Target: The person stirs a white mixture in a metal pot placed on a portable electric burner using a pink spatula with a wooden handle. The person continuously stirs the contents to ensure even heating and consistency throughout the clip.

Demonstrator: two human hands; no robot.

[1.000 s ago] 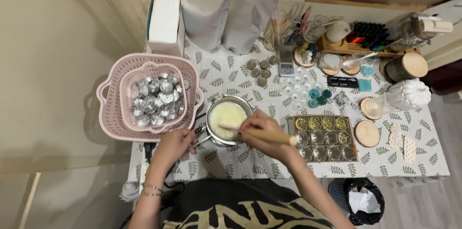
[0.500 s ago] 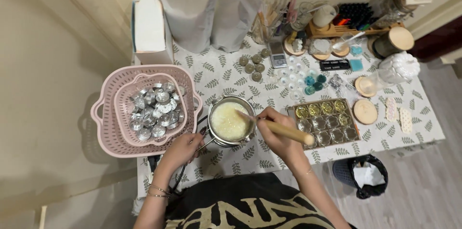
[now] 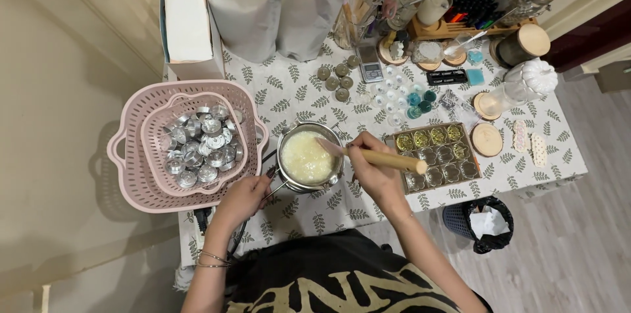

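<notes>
1. A black garment with a tan pattern [image 3: 342, 280] is seen at the bottom edge, worn by the person; thin bangles [image 3: 213, 259] are worn at the left wrist.
2. The left hand [image 3: 242, 200] is closed around the handle of a small metal pot [image 3: 309, 156], just below and left of the pot's rim.
3. The right hand [image 3: 376, 173] is clenched around a wooden-handled spatula [image 3: 374, 157]; the handle lies almost level, and its pale blade is dipped over the pot's right rim into the contents.
4. The pot is filled with a pale yellow, grainy mass [image 3: 303, 156] and stands near the front of a table covered by a white cloth with a green leaf print [image 3: 302, 99].
5. Just right of the right hand, a rectangular tray of small moulds [image 3: 437, 157] is laid out; the back row holds yellow-green fillings, the front rows look clear.
6. Left of the pot, a pink slotted basket [image 3: 131, 175] with a second pink basket nested inside is filled with empty metal tealight cups [image 3: 200, 148].
7. On the floor to the right, a dark bin with a black liner [image 3: 483, 221] is seen.
8. Further back, round wooden coasters [image 3: 487, 139], small teal and clear cups [image 3: 412, 99], a pocket scale [image 3: 370, 64] and dark round tins [image 3: 337, 78] are spread out.
9. At the far edge, two grey stand-up pouches [image 3: 276, 4], a white box [image 3: 187, 20] and a white pumpkin-shaped jar [image 3: 529, 79] are placed.
</notes>
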